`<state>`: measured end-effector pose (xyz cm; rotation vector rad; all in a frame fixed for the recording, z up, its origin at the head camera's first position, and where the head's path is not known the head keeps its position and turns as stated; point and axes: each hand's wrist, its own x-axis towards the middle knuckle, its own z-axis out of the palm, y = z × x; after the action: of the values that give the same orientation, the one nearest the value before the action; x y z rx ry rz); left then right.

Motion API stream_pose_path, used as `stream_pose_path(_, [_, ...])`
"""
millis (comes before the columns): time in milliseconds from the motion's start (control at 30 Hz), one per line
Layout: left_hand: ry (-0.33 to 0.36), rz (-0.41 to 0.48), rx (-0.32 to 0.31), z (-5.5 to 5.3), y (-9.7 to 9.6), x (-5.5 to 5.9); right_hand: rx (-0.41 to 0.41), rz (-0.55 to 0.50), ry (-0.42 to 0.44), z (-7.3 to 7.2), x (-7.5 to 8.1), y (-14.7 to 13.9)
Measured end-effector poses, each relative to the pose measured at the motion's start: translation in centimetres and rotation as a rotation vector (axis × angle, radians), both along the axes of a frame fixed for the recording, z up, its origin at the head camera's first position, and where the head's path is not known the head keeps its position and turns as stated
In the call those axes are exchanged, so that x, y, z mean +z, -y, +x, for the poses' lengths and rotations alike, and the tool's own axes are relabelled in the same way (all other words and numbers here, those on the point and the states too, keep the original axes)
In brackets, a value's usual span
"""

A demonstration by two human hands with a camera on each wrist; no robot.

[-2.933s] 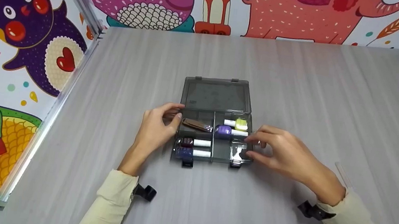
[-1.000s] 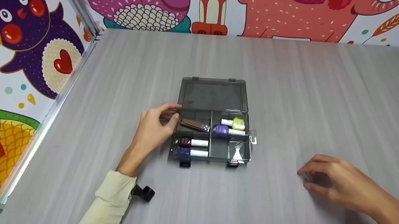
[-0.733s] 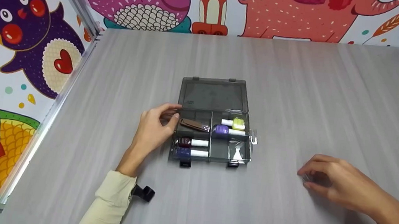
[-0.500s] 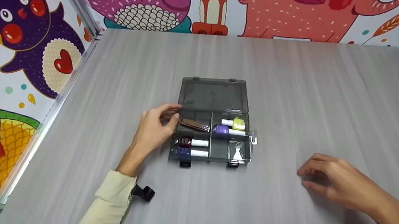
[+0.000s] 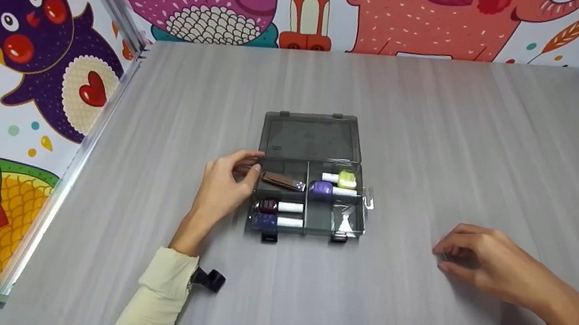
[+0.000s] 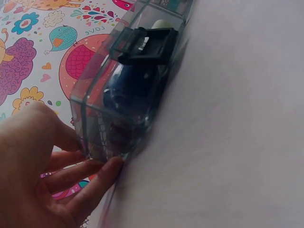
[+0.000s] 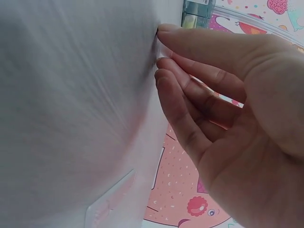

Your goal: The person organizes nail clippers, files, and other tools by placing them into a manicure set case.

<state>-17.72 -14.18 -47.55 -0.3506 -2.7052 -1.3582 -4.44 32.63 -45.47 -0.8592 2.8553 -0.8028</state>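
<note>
An open smoky plastic compartment box (image 5: 305, 229) stands mid-table. My left hand (image 5: 225, 185) touches its left side near the hinge; in the left wrist view the fingers (image 6: 102, 183) reach its corner. Inside lie a brown nail clipper (image 5: 281, 181), a yellow nail polish (image 5: 346, 179), a purple nail polish (image 5: 321, 188), a dark red nail polish (image 5: 269, 205) and a blue nail polish (image 5: 266, 221). Apart from the box, my right hand (image 5: 505, 269) has its fingertips low at the tabletop, pinching a small clear plastic piece, faint and mostly hidden.
One small clear plastic piece (image 5: 370, 199) sits at the box's right wall. The right wrist view shows a flat clear strip (image 7: 109, 202) on the tabletop (image 5: 413, 117). Patterned panels (image 5: 409, 16) stand along the back and sides.
Since the oldest frame my right hand has moved from the box's right wall to the table at the right, leaving a clear piece at that wall. In the last second both hands stay nearly still.
</note>
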Motion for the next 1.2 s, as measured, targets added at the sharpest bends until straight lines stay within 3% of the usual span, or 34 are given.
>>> stream_pose_path(267, [0.002,0.011,-0.004,-0.1,0.0,0.0,-0.002,-0.025,-0.070,-0.3,0.3,0.6])
stream_pose_path(633, [0.003,0.012,0.003,0.0,0.0,-0.1,-0.082,-0.036,-0.198,-1.4,1.2,2.6])
stream_pose_path(900, [0.014,0.008,0.005,0.0,-0.1,0.0,-0.040,-0.095,-0.275,-2.7,2.0,4.5])
stream_pose_path(1200, [0.011,0.003,-0.003,0.1,-0.1,0.2,0.034,-0.170,-0.285,-4.3,2.4,7.4])
